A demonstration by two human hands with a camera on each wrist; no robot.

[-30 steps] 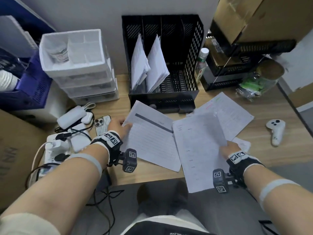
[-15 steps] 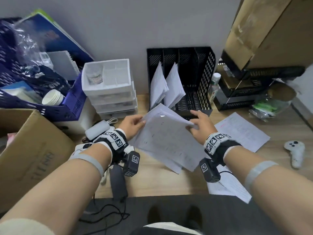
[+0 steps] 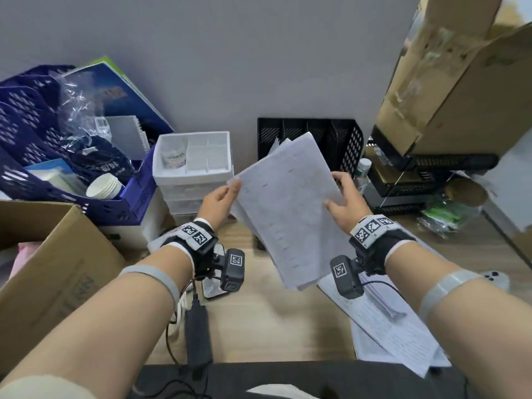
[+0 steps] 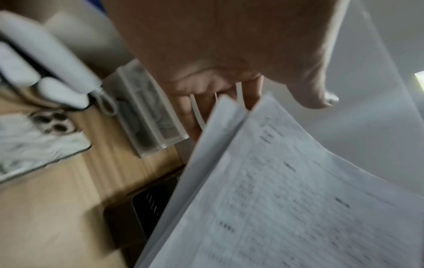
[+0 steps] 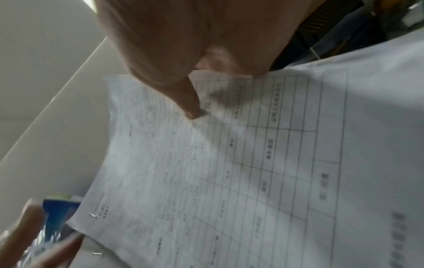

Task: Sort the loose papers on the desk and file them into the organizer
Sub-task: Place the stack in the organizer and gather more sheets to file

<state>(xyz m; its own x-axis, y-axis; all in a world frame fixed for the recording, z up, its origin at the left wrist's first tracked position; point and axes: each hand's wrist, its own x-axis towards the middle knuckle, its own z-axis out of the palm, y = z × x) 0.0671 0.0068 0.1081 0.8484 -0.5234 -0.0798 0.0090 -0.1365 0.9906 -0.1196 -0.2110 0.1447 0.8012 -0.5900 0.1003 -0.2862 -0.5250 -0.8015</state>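
Organizer (image 3: 344,139) — half-hidden behind papers (image 3: 288,208)

Organizer (image 3: 342,145) partly behind papers (image 3: 285,208).

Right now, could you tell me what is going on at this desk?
A person is sorting papers. Both hands hold a sheaf of printed sheets up above the desk: the left hand grips its left edge, the right hand its right edge. The black organizer stands behind against the wall, with some papers already in it. More loose papers lie on the desk at the right, not yet filed.
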